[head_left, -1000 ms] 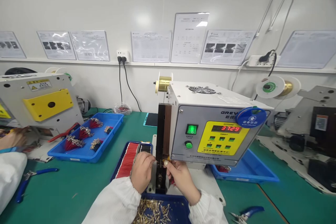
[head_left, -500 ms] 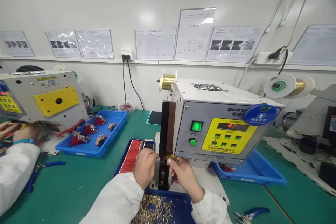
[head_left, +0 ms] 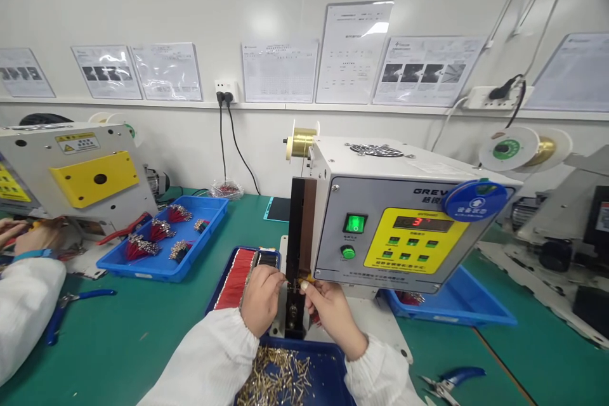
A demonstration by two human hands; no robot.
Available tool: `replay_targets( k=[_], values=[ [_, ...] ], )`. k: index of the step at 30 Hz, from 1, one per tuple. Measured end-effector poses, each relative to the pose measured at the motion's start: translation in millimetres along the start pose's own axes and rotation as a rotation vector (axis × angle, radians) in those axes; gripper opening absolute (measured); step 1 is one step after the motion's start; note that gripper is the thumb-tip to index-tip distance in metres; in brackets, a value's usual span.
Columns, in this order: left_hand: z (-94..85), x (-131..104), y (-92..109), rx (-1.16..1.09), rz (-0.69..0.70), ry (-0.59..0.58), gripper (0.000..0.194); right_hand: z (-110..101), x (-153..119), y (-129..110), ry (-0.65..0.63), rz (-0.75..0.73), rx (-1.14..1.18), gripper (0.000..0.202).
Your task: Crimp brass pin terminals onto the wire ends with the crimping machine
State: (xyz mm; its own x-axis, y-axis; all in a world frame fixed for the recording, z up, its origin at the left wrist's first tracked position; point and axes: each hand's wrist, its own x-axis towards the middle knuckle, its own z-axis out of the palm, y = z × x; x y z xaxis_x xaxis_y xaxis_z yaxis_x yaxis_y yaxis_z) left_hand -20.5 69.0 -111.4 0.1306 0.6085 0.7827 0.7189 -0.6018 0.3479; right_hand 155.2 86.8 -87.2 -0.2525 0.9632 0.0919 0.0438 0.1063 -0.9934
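Straight red wires: lay left, in a dark-blue plastic tray.
Left hand: fingers curled beside the tall black column; any grasp was too small to tell.
Column: stood between both hands.
Right hand: fingers curled opposite; any grasp was hidden.
Boxy white-and-grey machine: stood right.

The counter is green. Going by a clock around the middle of the view, a white machine stands at 9, a big white machine at 4 and a grey machine at 3. A blue tray and blue-handled cutters lie at 8, a tray of red bits at 7, a tray of gold bits at 6, pliers at 5.
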Motion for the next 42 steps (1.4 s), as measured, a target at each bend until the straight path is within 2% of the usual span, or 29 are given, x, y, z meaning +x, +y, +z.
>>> replay_targets(
  k=[12, 21, 28, 42],
  values=[
    [-1.4, 1.4, 0.1, 0.030, 0.028, 0.037, 0.017, 0.6, 0.3, 4.9, 0.013, -0.003, -0.004, 0.056],
    [-3.9, 3.0, 2.1, 0.045, 0.055, 0.083, 0.015, 7.8, -2.9, 11.8, 0.097, 0.030, 0.024, 0.059],
    [-2.8, 0.7, 1.7, 0.082, 0.037, 0.071, 0.016, 9.5, -5.3, 7.1, 0.124, -0.030, -0.020, 0.056],
    [-4.0, 1.0, 1.8, 0.091, 0.038, 0.046, 0.018, 8.5, -6.7, 7.9, 0.129, 0.008, -0.044, 0.059]
  ],
)
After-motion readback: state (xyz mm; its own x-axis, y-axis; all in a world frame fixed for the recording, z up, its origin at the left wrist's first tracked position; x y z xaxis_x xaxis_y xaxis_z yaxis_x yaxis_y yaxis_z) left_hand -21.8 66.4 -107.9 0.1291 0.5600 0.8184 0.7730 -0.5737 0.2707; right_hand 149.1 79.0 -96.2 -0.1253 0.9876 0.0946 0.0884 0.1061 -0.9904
